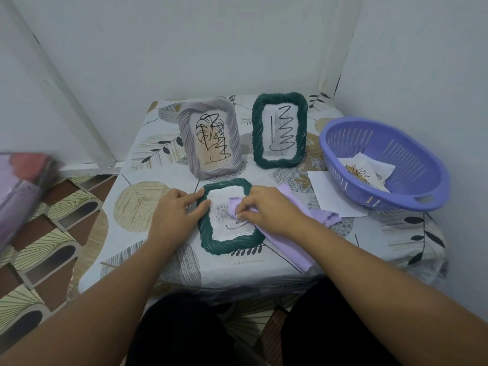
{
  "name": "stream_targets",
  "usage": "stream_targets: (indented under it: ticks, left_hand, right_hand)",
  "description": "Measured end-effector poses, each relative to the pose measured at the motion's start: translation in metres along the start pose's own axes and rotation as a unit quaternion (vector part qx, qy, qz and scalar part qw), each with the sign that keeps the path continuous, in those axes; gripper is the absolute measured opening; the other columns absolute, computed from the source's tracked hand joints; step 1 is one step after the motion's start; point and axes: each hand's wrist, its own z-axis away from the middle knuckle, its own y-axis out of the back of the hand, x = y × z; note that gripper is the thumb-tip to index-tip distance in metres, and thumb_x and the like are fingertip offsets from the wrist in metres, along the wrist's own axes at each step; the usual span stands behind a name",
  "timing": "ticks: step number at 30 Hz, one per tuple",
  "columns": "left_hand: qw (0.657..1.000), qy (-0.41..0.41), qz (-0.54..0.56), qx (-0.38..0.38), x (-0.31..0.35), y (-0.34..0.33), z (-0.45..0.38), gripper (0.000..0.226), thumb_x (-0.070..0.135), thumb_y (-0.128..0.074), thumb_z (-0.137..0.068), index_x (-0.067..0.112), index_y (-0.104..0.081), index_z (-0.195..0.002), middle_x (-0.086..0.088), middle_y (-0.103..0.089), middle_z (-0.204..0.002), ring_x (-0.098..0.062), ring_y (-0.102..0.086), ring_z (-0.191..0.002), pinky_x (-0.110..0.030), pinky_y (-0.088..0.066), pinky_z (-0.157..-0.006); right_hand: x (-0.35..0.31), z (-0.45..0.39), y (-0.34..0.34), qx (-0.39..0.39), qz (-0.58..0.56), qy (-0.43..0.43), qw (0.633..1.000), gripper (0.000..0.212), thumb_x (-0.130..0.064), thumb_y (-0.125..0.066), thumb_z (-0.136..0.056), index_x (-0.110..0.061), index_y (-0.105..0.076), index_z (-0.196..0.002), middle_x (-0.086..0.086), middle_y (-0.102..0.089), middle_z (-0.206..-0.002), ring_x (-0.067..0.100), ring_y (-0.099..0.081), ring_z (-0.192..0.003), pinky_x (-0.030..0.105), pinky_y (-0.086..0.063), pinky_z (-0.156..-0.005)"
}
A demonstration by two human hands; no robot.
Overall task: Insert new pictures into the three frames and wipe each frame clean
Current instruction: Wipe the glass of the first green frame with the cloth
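A dark green frame [227,244] lies flat near the table's front edge, its glass marked with a black scribble. My left hand [177,211] rests on its left rim, fingers spread over the edge. My right hand [266,208] pinches a lilac cloth [295,249] against the glass; the cloth trails off to the right. Behind stand a grey frame [184,138] and a second dark green frame [257,143], both upright with black scribbles on their glass.
A purple plastic basket [422,186] holding printed pictures sits at the table's right, with a white sheet [332,199] under its near side. The patterned tablecloth [148,207] covers the small table in a wall corner. A blurred pink object [21,186] is at the left.
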Motion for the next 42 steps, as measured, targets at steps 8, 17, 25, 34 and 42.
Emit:
stream_targets:
  ticks: [8,17,25,34,42]
  left_hand:
    - [1.000,0.004,-0.003,-0.001,0.001,0.001,0.001,0.045,0.060,-0.062,-0.091,0.040,-0.068,-0.131,0.008,-0.052,-0.098,-0.015,-0.050,-0.099,-0.038,-0.047,-0.086]
    - [1.000,0.007,-0.002,-0.002,0.002,0.002,0.001,0.045,0.062,-0.062,-0.090,0.042,-0.068,-0.130,0.009,-0.052,-0.099,-0.013,-0.051,-0.099,-0.040,-0.049,-0.087]
    - [1.000,0.010,-0.008,-0.003,0.003,0.002,0.002,0.045,0.063,-0.061,-0.090,0.042,-0.067,-0.130,0.010,-0.052,-0.100,-0.012,-0.050,-0.100,-0.038,-0.048,-0.086]
    - [1.000,0.010,-0.008,-0.004,0.004,0.002,0.002,0.045,0.063,-0.061,-0.090,0.042,-0.067,-0.130,0.010,-0.052,-0.101,-0.013,-0.050,-0.101,-0.039,-0.048,-0.088]
    - [1.000,0.011,-0.006,-0.005,0.003,0.002,0.001,0.045,0.062,-0.061,-0.091,0.042,-0.067,-0.131,0.011,-0.051,-0.100,-0.012,-0.049,-0.101,-0.037,-0.047,-0.087]
  right_hand:
    - [-0.003,-0.003,0.001,0.015,0.007,-0.008,1.000,0.012,-0.034,-0.073,-0.093,-0.026,-0.080,-0.098,-0.007,-0.051,-0.089,0.016,-0.054,-0.090,0.037,-0.049,-0.083]
    - [-0.009,-0.006,0.004,0.025,0.088,-0.039,0.995,0.013,-0.024,-0.066,-0.095,-0.026,-0.079,-0.093,-0.006,-0.048,-0.088,0.021,-0.057,-0.088,0.031,-0.043,-0.071]
    - [-0.017,-0.009,0.008,0.019,0.105,-0.086,0.991,0.019,-0.009,-0.063,-0.085,-0.019,-0.079,-0.082,0.000,-0.073,-0.093,0.025,-0.068,-0.088,0.037,-0.058,-0.076]
    - [-0.015,-0.008,0.004,0.034,0.071,-0.090,0.993,0.020,-0.011,-0.064,-0.086,-0.023,-0.078,-0.079,-0.004,-0.065,-0.085,0.023,-0.066,-0.088,0.032,-0.052,-0.070]
    - [-0.014,-0.005,0.008,0.006,0.050,-0.082,0.995,0.017,-0.013,-0.068,-0.086,-0.024,-0.079,-0.080,-0.007,-0.069,-0.086,0.018,-0.066,-0.089,0.033,-0.055,-0.076]
